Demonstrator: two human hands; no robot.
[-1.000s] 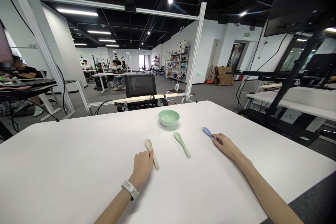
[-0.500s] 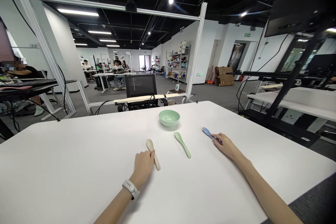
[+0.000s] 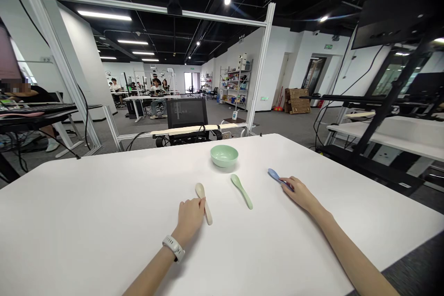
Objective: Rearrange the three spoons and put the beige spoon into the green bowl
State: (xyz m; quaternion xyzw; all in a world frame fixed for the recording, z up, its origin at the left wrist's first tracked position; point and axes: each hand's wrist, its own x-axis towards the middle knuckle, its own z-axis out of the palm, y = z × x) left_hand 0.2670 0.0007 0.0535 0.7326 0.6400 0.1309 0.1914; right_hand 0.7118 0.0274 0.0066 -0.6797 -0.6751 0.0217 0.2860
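My left hand (image 3: 191, 216), with a pale watch band on its wrist, is closed at the handle of a cream spoon (image 3: 200, 189); its fingertips are partly hidden behind the knuckles. Farther right, my right hand (image 3: 297, 190) pinches the handle of a blue spoon (image 3: 274, 174), whose bowl end points away to the left. Between the two hands a light green spoon (image 3: 242, 191) lies on the white table, touched by neither. Beyond it stands a green bowl (image 3: 224, 156), upright.
The white table (image 3: 104, 212) ends at a far edge lined by a metal frame (image 3: 260, 69). Behind that edge is a black chair (image 3: 187, 113). A black stand (image 3: 378, 106) rises to the right of the table. Several people sit at desks in the background.
The cream spoon's bowl end has swung very slightly to the right under my left hand. My right hand and the blue spoon show no clear movement.
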